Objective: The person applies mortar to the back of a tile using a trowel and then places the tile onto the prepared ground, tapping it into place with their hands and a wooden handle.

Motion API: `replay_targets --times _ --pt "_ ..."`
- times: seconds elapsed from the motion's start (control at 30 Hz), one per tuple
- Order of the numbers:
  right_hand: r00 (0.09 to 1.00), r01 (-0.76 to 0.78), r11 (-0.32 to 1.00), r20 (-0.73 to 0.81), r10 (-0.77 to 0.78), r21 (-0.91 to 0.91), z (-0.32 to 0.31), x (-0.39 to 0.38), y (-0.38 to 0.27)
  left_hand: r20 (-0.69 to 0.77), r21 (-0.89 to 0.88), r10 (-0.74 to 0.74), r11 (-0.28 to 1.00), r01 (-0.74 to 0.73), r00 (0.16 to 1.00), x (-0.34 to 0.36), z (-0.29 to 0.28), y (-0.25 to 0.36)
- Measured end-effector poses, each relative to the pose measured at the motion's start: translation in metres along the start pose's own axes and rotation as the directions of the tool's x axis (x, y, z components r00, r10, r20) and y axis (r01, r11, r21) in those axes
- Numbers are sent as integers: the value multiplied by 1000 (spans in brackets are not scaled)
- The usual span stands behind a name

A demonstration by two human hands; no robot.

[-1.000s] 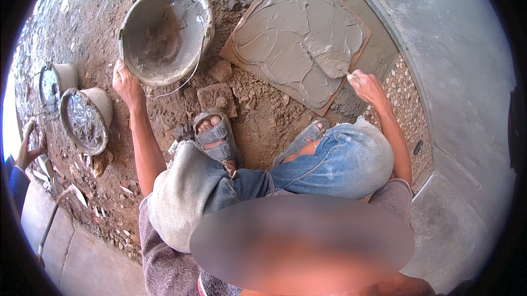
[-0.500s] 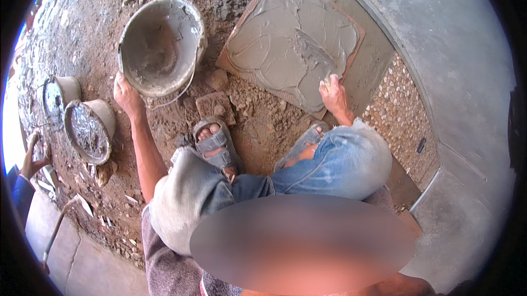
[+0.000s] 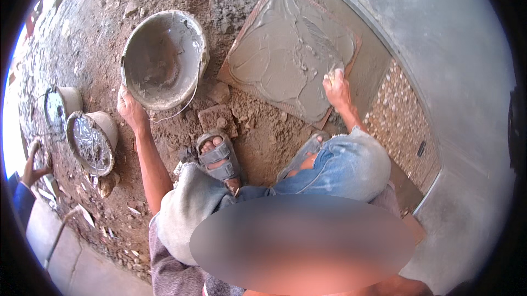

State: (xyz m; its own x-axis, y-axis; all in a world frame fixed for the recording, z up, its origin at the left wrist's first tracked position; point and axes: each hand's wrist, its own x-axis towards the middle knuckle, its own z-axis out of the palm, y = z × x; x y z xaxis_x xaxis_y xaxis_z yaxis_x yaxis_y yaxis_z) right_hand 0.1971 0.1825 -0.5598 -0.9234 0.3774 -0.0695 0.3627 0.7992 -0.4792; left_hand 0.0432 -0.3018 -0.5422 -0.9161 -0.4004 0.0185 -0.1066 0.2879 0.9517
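Note:
My left hand (image 3: 132, 110) is closed on the lower left rim of a large bucket (image 3: 201, 71), which leans with its mouth showing. Wet grey mortar coats the inside and pools in the bottom. My right hand (image 3: 336, 92) is closed round the handle of a trowel (image 3: 328, 53), whose mortar-smeared blade lies on a spread layer of mortar (image 3: 269, 57) and is hard to make out against it. The mortar covers most of a square reddish tile (image 3: 231, 76), leaving its edges bare.
Two smaller mortar-stained buckets (image 3: 107, 127) stand at the left. Another person's hand (image 3: 35, 170) shows at the far left, near a long-handled tool (image 3: 57, 235). A brick piece (image 3: 218, 120) lies before my sandals. Pebbled paving (image 3: 398, 115) and smooth concrete (image 3: 466, 76) border the right.
My right hand has moved slightly, and the trowel's blade has swept up and right over the mortar, changing its ridges. My left hand stays on the bucket; the whole view has shifted slightly.

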Motion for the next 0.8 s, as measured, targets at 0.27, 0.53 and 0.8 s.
replay_targets --times 0.27,0.53,0.8 --pt "999 -9 987 -37 15 161 -17 19 -11 24 -119 -72 990 74 997 -3 -5 -2" --pt "952 207 946 -274 -136 251 -59 11 -42 -1 -68 -47 997 47 999 -3 -2 -6" --pt "1000 -11 999 -1 11 -41 -11 -5 -2 27 -86 -41 995 43 999 -2 -6 -8"
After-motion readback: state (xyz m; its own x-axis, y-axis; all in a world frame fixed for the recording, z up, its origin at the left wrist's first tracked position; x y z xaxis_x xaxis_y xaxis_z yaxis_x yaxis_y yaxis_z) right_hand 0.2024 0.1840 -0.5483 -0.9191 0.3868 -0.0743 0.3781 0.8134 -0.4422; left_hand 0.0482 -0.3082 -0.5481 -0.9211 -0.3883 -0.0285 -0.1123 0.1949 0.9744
